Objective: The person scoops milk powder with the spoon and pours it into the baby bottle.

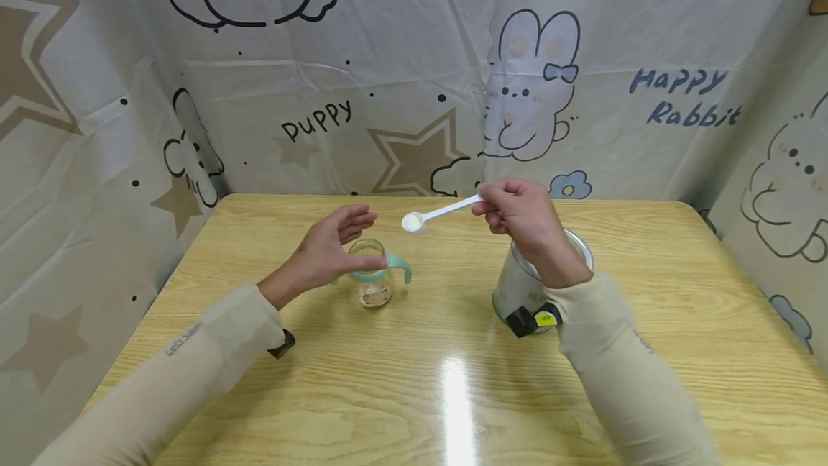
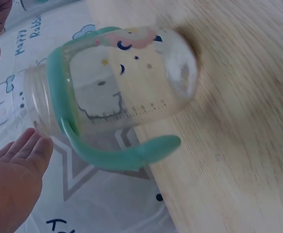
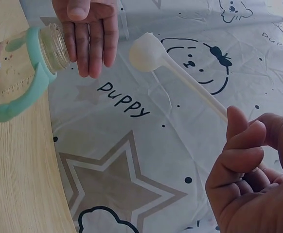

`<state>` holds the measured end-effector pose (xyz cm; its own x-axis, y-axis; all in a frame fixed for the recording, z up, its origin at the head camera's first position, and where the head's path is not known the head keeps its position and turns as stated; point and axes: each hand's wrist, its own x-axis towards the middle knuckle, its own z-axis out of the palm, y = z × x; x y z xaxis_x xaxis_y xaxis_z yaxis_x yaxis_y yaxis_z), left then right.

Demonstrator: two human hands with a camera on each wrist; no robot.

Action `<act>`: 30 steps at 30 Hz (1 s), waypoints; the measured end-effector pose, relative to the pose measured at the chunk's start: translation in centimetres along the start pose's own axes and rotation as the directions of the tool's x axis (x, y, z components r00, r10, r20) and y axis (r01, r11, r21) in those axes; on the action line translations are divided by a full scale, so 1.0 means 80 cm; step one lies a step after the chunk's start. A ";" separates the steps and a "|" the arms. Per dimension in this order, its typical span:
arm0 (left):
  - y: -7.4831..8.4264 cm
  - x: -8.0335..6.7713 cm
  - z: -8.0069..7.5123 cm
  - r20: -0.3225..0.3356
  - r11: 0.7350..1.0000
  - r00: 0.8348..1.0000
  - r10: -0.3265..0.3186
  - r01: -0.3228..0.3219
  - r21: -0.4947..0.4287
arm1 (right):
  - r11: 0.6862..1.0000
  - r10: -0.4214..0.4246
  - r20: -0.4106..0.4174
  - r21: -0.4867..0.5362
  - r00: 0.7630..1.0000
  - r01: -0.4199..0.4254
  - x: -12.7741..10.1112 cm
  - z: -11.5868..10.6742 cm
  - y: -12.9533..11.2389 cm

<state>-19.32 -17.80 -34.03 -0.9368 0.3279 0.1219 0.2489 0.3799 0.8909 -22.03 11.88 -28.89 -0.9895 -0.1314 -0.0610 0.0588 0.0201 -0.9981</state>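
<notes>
- The white scoop (image 1: pixel 454 206) is being held above the table (image 1: pixel 362 394) by the right hand (image 1: pixel 520 218), its bowl being poised between the bottle (image 1: pixel 375 295) and the can (image 1: pixel 515 290), nearer the bottle.
- The far end of the scoop's handle is being pinched by the right thumb and curled fingers; pale powder (image 1: pixel 415 221) is being borne in the bowl.
- A light, fairly stiff plastic piece is probably being handled: little weight is being felt, but any wrist tilt is likely being magnified along the slim handle, and loose powder is being exposed to spilling.
- Steadier control is perhaps being offered by a hold nearer the bowl, at some cost in reach.
- The left hand (image 1: pixel 323 250) is being held beside the bottle's neck, fingers extended and thumb spread; nothing is being gripped, and whether the rim is being touched cannot be told.
- The bottle is being supported upright by the table; its clear wall is probably being made slippery by its smoothness, the surest hold being offered by the green handles (image 1: pixel 402 265).
</notes>
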 end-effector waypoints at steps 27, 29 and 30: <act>-0.030 -0.012 0.003 -0.004 0.995 0.999 -0.052 0.052 0.085 | 0.999 -0.022 0.036 0.038 0.999 0.021 0.006 0.047 0.016; -0.031 -0.012 0.005 -0.008 0.993 0.999 -0.049 0.050 0.106 | 0.999 -0.021 0.037 0.036 0.999 0.020 0.005 0.051 0.018; -0.032 -0.012 0.006 -0.011 0.992 0.999 -0.046 0.047 0.114 | 0.999 -0.021 0.038 0.035 0.999 0.020 0.005 0.052 0.019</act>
<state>-18.95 -18.68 -36.61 -0.9500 0.3006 0.0850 0.2306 0.4914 0.8398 -21.79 7.76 -30.46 -0.9848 -0.1689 -0.0405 0.0440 -0.0173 -0.9989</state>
